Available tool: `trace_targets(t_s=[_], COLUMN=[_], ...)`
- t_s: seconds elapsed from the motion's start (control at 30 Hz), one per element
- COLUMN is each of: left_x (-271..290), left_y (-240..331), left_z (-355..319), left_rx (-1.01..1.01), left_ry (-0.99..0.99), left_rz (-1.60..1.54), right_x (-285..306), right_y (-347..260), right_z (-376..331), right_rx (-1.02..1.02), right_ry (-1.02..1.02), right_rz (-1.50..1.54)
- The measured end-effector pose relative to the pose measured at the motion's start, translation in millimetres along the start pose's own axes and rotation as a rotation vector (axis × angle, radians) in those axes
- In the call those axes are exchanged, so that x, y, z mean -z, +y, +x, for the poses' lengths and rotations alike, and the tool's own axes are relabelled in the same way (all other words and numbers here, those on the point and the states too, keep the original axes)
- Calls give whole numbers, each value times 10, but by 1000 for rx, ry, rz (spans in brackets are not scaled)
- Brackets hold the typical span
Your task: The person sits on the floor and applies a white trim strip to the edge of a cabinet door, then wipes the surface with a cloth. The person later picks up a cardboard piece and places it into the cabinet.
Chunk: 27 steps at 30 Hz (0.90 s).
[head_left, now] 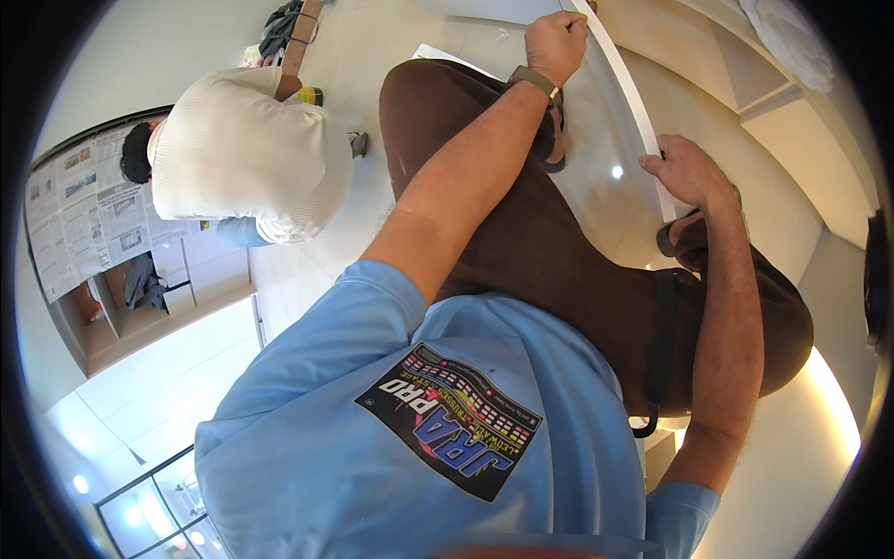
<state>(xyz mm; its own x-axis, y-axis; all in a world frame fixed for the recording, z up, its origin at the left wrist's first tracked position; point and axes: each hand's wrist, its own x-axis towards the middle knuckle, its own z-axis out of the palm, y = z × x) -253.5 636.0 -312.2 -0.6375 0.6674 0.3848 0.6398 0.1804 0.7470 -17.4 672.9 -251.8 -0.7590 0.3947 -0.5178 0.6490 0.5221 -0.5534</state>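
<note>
The long, thin white strip of flat trim (631, 98) runs in a gentle curve above the pale tiled floor (372, 37), and both hands are on it. The left hand (556, 45), wearing a wristwatch with a tan band (535, 81), is closed in a fist around the strip's far end. The right hand (687, 172) grips the strip nearer its lower end, fingers curled over its edge. The person's brown-trousered knee (447, 102) rises just beside the strip. Well away from the strip, another person in a cream ribbed shirt (242, 154) crouches by a newspaper-covered panel (79, 205).
</note>
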Motion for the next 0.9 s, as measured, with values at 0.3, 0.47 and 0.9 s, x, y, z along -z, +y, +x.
trace_targets(t_s=[0.3,0.47,0.9], left_x=[25,-35,-19], left_y=[1,39,87], left_z=[-337,-458,-316], left_rx=[29,62,27], left_ry=[-166,-102,-7], left_rz=[28,5,-163], right_x=[18,-4,26], right_y=[-1,10,-1], right_z=[17,20,37], right_rx=[-5,11,-12], right_ry=[-32,-11,-38], right_rz=[7,22,1])
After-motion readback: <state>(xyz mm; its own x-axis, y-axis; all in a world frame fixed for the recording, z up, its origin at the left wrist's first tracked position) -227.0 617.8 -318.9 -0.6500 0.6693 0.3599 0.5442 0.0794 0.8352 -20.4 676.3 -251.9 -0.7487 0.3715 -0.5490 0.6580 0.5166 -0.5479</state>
